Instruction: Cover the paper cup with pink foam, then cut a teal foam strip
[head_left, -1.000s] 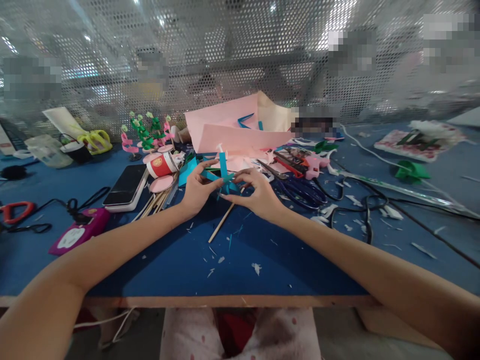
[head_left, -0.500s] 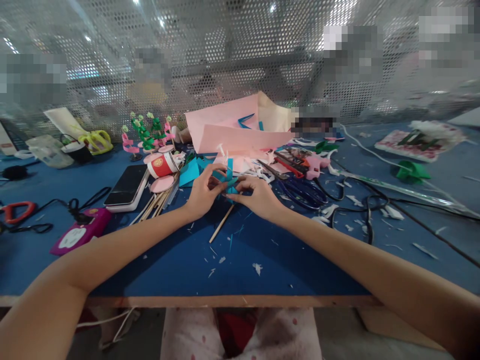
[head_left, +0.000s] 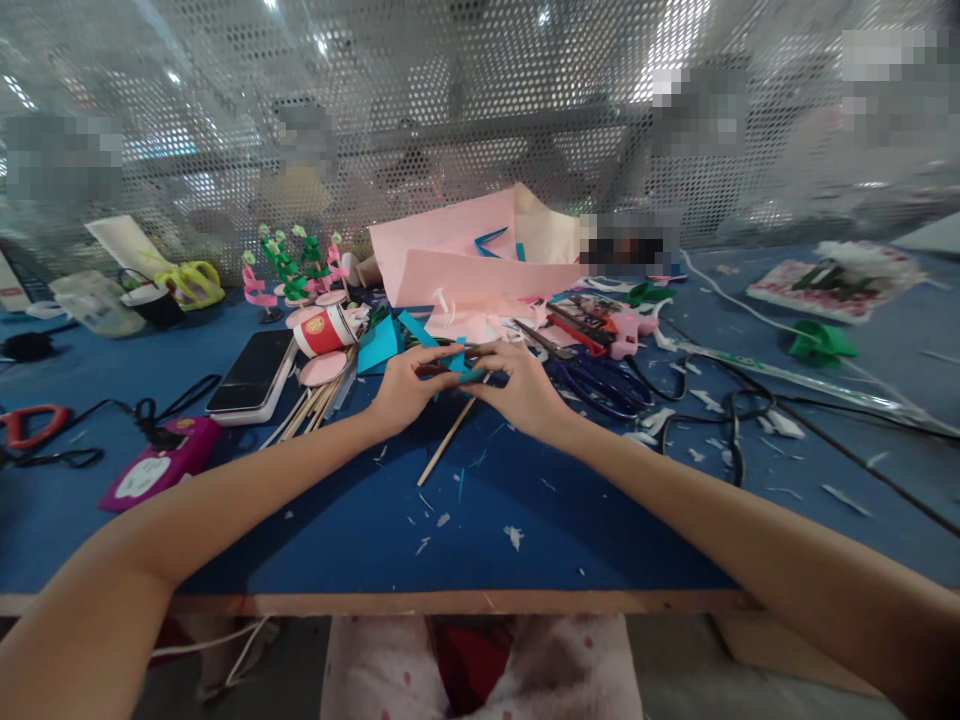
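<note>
Between my two hands, above the blue table (head_left: 480, 520), is a folded blue paper strip (head_left: 460, 358). My left hand (head_left: 405, 388) pinches its left side with thumb and fingers. From the right, my right hand (head_left: 517, 385) pinches the same paper, its fingertips close to the left ones. Part of the strip is hidden behind my fingers. Below the hands a thin wooden stick (head_left: 444, 450) lies slanted on the table. Just left of my left hand lies a blue paper piece (head_left: 379, 345).
A large folded pink paper (head_left: 472, 275) stands at the back. Dark blue-handled scissors (head_left: 607, 388) lie right of my hands, near a pink glue gun (head_left: 628, 330). To the left are a phone (head_left: 251, 372), a red-and-white paper cup (head_left: 324, 330) and a purple case (head_left: 161, 462).
My hands have drawn closer together. The blue strip, standing upright and looped before, now sits lower and flatter between my fingertips, with one end pointing up and left.
</note>
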